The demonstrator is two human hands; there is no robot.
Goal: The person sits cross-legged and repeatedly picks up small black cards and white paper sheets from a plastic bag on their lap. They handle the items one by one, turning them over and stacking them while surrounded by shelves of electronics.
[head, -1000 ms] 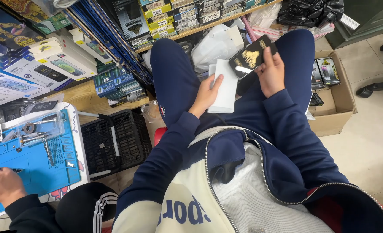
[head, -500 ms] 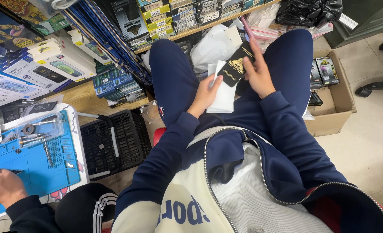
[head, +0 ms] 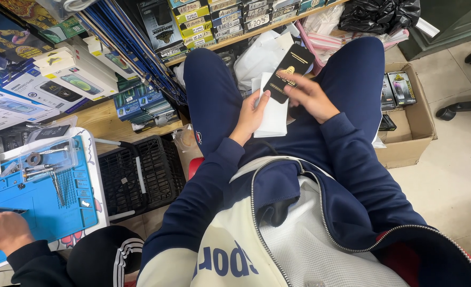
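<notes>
While the left hand (head: pixel 252 112) pinches a white sleeve (head: pixel 271 109) and the right hand (head: pixel 305 96) fingertip-grips a black packet (head: pixel 288 72) above the lap, either may slip floorward.

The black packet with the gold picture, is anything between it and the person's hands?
No. The right hand already grips the black packet, and the left hand holds the white packet right under it. Nothing visible sits between them.
</notes>
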